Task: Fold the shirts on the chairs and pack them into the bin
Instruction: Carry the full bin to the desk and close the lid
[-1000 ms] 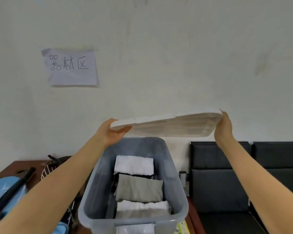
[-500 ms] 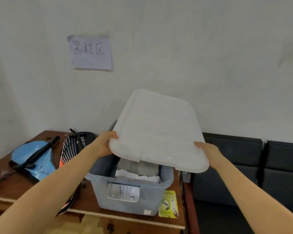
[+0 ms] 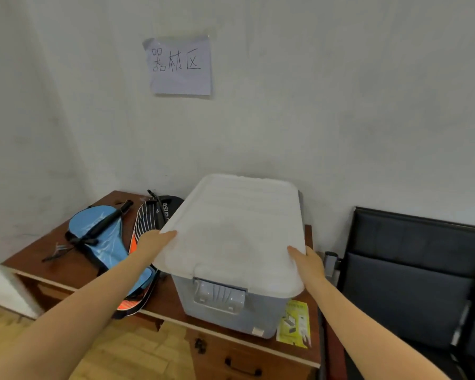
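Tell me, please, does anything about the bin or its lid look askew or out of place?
The white lid sits slightly crooked on the grey bin: its near left corner juts out past the bin wall. The left hand and right hand hold its side edges. The front latch hangs unfastened.

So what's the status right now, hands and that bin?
Left hand and right hand gripping the lid edges. Lid down over the bin, front latch not visibly snapped. Nothing in the way.
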